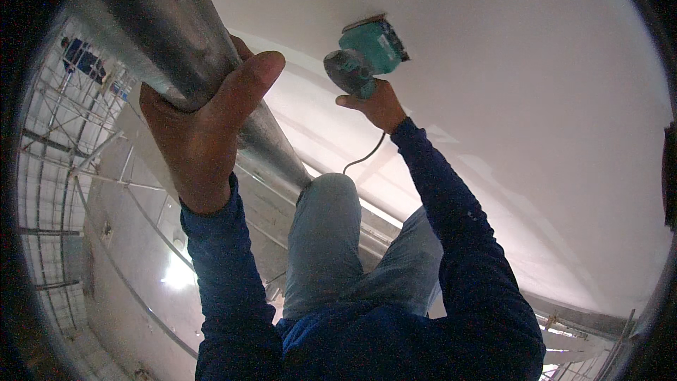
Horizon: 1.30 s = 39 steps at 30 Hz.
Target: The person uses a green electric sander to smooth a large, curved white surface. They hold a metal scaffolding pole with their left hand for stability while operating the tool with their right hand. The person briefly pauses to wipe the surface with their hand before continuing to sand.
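Note:
My left hand (201,130) is wrapped round a thick grey metal pipe (166,21) that slants from the upper left down toward my knee. Farther off, my right hand (383,106) grips a teal power sander (375,44) with a dark rounded part at its near end. The sander's flat pad lies against a broad white surface (508,99). From below my right hand a dark cord (367,156) curves down behind my knee. The fingers on the far side of the pipe are partly hidden.
My bent legs in grey-blue trousers (324,240) fill the lower middle. At the far left stands metal scaffolding (77,109) with a person in dark clothes (83,58) on it. A bright lamp (178,271) shines by a pale wall. Curved tubes (144,303) cross the lower left.

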{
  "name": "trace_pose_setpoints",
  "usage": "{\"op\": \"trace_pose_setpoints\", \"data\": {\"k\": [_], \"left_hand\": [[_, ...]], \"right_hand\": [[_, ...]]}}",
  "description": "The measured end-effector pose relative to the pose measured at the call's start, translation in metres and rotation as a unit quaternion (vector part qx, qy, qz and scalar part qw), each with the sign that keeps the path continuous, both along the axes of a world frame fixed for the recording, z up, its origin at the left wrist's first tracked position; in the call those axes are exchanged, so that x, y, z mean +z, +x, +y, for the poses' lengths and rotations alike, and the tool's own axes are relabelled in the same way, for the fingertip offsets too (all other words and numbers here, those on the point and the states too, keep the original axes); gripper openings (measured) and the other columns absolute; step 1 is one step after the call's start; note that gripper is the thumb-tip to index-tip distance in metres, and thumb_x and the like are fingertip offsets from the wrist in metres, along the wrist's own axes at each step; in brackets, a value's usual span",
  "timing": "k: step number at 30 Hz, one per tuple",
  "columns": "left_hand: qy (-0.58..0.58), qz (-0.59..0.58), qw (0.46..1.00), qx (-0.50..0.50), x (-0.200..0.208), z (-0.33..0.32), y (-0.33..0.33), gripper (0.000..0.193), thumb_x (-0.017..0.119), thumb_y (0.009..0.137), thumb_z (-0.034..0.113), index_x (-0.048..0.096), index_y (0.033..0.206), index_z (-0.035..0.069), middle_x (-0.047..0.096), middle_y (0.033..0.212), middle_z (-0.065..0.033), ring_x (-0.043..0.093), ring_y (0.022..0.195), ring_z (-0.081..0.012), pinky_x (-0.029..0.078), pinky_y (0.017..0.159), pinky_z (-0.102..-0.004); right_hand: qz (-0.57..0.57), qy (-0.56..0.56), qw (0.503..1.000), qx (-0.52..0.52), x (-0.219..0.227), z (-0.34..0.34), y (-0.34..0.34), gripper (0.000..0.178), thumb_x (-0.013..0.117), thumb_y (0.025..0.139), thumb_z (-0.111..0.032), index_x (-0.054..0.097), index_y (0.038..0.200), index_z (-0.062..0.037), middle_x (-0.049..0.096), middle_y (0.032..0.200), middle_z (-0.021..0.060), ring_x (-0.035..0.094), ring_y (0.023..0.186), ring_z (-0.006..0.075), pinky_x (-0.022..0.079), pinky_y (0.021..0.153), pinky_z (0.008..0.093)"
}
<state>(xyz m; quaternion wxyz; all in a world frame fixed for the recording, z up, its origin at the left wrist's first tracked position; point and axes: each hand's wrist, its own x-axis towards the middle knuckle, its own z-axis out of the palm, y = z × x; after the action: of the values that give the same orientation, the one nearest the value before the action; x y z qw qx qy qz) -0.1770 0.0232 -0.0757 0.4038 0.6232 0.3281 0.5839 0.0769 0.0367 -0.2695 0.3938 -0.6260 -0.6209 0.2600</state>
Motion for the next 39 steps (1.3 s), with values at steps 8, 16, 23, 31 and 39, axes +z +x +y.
{"op": "trace_pose_setpoints", "data": {"k": [8,16,23,31,39], "left_hand": [[0.009,0.015,1.000,0.012,0.001,-0.004,0.000,0.036,0.079,0.064,0.002,0.064,0.097,0.003,0.064,0.087,-0.0056,0.061,0.079,-0.0183,0.052,0.076,-0.0322],[0.026,0.015,0.999,0.024,0.002,-0.006,0.000,0.030,0.079,0.064,0.002,0.066,0.091,0.003,0.065,0.088,-0.0045,0.061,0.081,-0.0178,0.051,0.078,-0.0320],[0.033,-0.004,0.999,0.022,-0.002,-0.004,0.001,0.031,0.077,0.064,0.001,0.066,0.093,0.002,0.065,0.096,-0.0061,0.062,0.084,-0.0175,0.050,0.077,-0.0319],[0.031,-0.008,0.999,0.016,-0.005,-0.008,-0.011,0.048,0.076,0.067,0.000,0.060,0.112,0.000,0.063,0.101,-0.0099,0.061,0.085,-0.0190,0.051,0.076,-0.0324],[0.033,0.008,0.999,-0.009,-0.012,-0.007,-0.008,0.054,0.075,0.066,-0.004,0.055,0.116,0.000,0.062,0.101,-0.0105,0.061,0.084,-0.0194,0.052,0.074,-0.0322]], "right_hand": [[-0.080,0.153,0.984,-0.032,0.116,-0.033,0.017,0.048,0.076,0.079,-0.051,0.063,0.080,-0.0049,0.057,0.058,0.0004,0.055,0.049,0.0119,0.050,0.047,0.0291],[-0.036,0.101,0.994,-0.014,0.087,-0.026,0.009,0.048,0.075,0.080,-0.051,0.062,0.082,-0.0040,0.060,0.067,0.0039,0.060,0.061,0.0155,0.052,0.059,0.0326],[0.008,-0.073,0.997,-0.021,-0.037,-0.039,0.011,0.056,0.077,0.077,-0.049,0.063,0.101,0.0002,0.070,0.096,0.0180,0.066,0.087,0.0272,0.051,0.083,0.0398],[-0.043,-0.095,0.994,-0.018,-0.078,-0.055,0.007,0.062,0.074,0.077,-0.052,0.061,0.111,-0.0020,0.068,0.102,0.0212,0.065,0.094,0.0342,0.050,0.088,0.0408],[-0.049,0.106,0.992,-0.050,0.056,-0.057,0.016,0.049,0.079,0.076,-0.049,0.067,0.092,-0.0039,0.070,0.083,0.0081,0.065,0.075,0.0183,0.055,0.072,0.0354]]}}
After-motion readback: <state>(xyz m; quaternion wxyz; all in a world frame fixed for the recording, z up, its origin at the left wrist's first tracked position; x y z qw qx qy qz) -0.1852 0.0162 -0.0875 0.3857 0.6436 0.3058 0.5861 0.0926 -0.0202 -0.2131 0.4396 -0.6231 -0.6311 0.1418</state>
